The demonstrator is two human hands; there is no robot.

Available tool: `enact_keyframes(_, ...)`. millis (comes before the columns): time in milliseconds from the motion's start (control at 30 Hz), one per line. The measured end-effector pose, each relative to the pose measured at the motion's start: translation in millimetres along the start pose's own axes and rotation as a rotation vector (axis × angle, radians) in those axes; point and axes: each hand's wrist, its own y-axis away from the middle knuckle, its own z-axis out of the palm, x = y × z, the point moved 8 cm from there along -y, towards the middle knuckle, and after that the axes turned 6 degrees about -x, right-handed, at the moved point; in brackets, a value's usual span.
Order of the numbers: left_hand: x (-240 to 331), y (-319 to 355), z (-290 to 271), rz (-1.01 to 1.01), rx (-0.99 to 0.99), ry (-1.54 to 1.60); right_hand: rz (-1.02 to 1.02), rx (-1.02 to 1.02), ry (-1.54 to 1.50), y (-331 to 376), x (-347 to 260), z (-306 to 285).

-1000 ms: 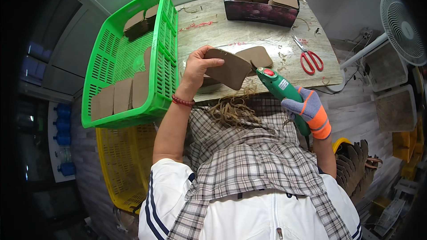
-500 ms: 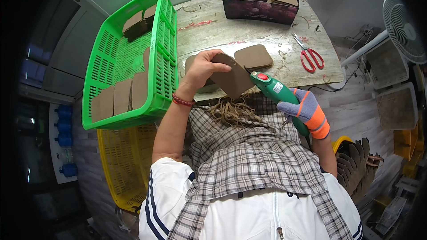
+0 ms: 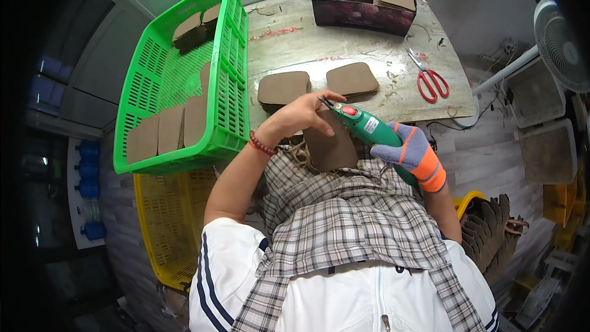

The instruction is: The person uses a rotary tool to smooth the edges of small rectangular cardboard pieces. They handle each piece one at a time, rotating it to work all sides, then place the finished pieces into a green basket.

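Observation:
In my bare left hand (image 3: 301, 117) is a brown rounded-corner pad (image 3: 333, 150), pinched near its upper end and hanging over my apron. My right hand (image 3: 418, 155), in a grey and orange glove, is wrapped round a green handheld power tool (image 3: 376, 128) with a red button. The tool's narrow dark tip is at the pad's upper edge, close to my left fingers; whether they touch I cannot tell. Beyond my hands, two low stacks of similar pads, a left stack (image 3: 284, 89) and a right stack (image 3: 352, 79), lie on the table.
A green basket (image 3: 228, 80) with pads stands at the left, above a yellow basket (image 3: 144, 221). At the table's back is a dark box (image 3: 362, 17) of pad stacks. Red-handled scissors (image 3: 432, 80) lie at the right, near a fan (image 3: 553, 43). Brown trimmings (image 3: 299, 154) lie on my apron.
My left hand has moved right, and the pad has turned to hang more upright. The tool has shifted left to the pad's upper edge. The left stack is now uncovered.

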Motion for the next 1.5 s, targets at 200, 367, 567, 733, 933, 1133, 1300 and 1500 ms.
enact_keyframes(200, -30.8, 57.7, -120.1, 0.306, 0.738, 0.331, 0.046, 0.091, -0.096, 10.1, 7.9, -17.1)
enact_keyframes(367, -35.5, 53.6, -141.2, 0.108, 1.118, -0.607, 0.038, 0.172, -0.127, 17.1, 17.2, -33.5)
enact_keyframes(567, 28.1, -28.7, -45.2, 0.130, 0.840, -1.412, 0.064, 0.295, -0.110, 21.2, 38.0, -49.0)
enact_keyframes(733, -32.3, -119.2, -42.4, -0.091, 0.459, -1.404, 0.057, 0.361, -0.097, 23.2, 57.5, -60.3)
enact_keyframes(933, -16.5, -104.9, -36.4, -0.030, 0.700, -1.262, 0.063, 0.391, -0.098, 28.3, 60.6, -68.7)
enact_keyframes(1133, -22.6, -82.9, -38.5, 0.082, 0.818, -0.510, 0.057, 0.417, -0.075, 28.3, 66.0, -73.7)
enact_keyframes(1300, -23.9, -80.4, -12.9, 0.456, 0.614, 0.890, 0.060, 0.482, -0.110, 31.4, 61.9, -71.8)
enact_keyframes(1500, 7.7, -72.0, -0.1, 0.692, 0.528, 1.161, 0.000, 0.459, -0.032, 28.0, 34.1, -55.3)
